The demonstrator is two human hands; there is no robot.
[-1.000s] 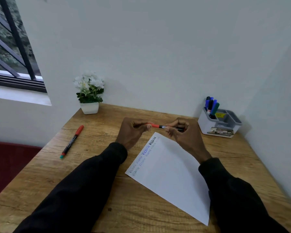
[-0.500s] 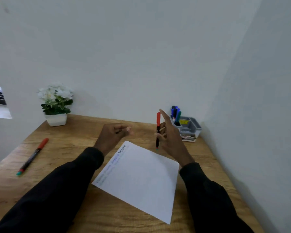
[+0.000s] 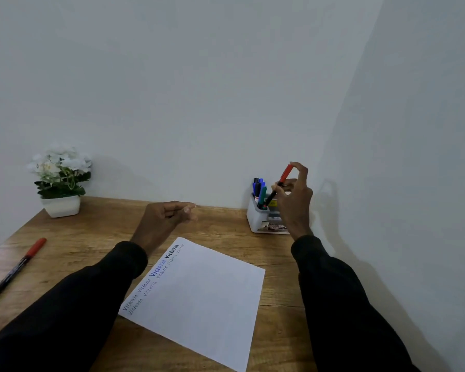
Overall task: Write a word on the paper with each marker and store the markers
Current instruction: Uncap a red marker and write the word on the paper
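Note:
My right hand holds a capped marker with a red cap, tilted, its lower end over the grey and white organiser at the back right of the desk. Several markers with blue, black and green caps stand in the organiser's left compartment. My left hand hovers above the desk with its fingers loosely curled and nothing in it. The white paper lies turned at an angle, with two rows of written words along its left edge. Another red-capped marker lies on the desk at the far left.
A white pot of white flowers stands at the back left against the wall. The wooden desk sits in a corner, with walls behind and to the right.
My right hand has carried the capped marker from above the paper to the organiser at the back right. My left hand let go of the cap end earlier and stays near the paper's top.

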